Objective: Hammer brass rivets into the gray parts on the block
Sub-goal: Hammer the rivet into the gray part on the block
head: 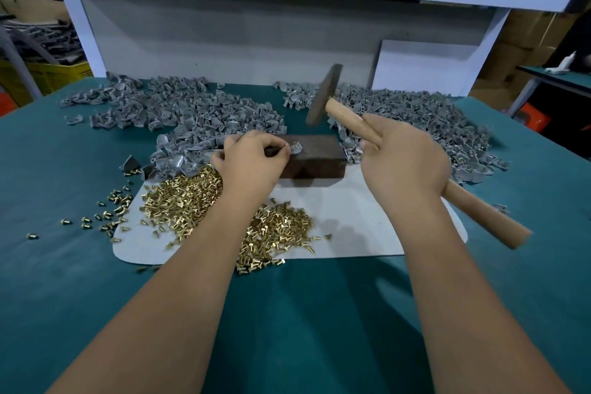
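Observation:
A dark brown block (315, 158) sits on a white mat (351, 221) in the middle of the green table. On its top lies a small gray part (296, 147) with a brass rivet in it. My left hand (252, 160) pinches that part at the block's left end. My right hand (406, 160) grips the wooden handle of a hammer (348, 120), whose dark head (323, 94) is raised above and behind the block. A heap of loose brass rivets (192, 198) lies on the mat under my left forearm.
Gray parts lie in big piles behind the block, one at the left (179, 109) and one at the right (425, 118). Stray rivets (108, 214) dot the table left of the mat. A white board (422, 64) leans on the back wall.

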